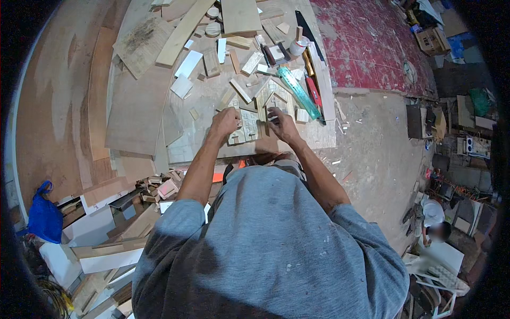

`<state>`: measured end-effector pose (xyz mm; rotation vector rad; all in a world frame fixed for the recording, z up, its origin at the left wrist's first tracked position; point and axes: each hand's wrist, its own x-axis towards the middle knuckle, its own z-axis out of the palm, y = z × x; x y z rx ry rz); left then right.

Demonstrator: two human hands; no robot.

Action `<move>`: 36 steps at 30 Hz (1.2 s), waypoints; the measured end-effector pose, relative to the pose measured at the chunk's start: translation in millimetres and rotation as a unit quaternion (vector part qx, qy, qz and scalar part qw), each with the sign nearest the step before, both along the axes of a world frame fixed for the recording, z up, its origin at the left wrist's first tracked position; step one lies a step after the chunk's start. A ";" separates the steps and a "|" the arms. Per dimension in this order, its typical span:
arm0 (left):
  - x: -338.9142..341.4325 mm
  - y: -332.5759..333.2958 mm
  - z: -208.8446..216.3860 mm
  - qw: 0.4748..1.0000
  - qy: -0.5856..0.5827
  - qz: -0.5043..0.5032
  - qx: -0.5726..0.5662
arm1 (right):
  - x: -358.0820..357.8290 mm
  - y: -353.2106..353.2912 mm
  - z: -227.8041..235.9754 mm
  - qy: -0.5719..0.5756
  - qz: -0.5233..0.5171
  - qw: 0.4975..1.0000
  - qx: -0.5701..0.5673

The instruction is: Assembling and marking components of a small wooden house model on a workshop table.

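Apparently positioning the windowed wooden panel: your left hand curled at its left edge, right hand right of it, can't tell either grip; next calls for steady alignment.

No lettering or number is readable; any markings on the green strip, just beyond the right hand and to its right, are too small to tell.

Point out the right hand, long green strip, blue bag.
Right hand (283,127): head view, back of the hand.
Long green strip (299,92): head view, middle of its length.
Blue bag (44,219): head view, middle of its body.
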<state>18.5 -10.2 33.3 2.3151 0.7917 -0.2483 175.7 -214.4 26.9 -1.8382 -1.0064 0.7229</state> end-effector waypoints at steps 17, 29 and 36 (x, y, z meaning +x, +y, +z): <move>-12.0 -3.7 -8.4 0.998 -0.055 -0.032 0.027 | -32.6 65.1 -24.0 -0.212 0.128 0.966 -0.068; -7.8 -5.8 17.0 0.999 -0.048 0.006 0.025 | -28.0 77.0 -22.3 -0.286 0.242 0.924 -0.080; -8.7 -5.5 -0.5 0.999 -0.015 -0.001 0.051 | -21.7 77.2 -18.9 -0.306 0.302 0.897 -0.102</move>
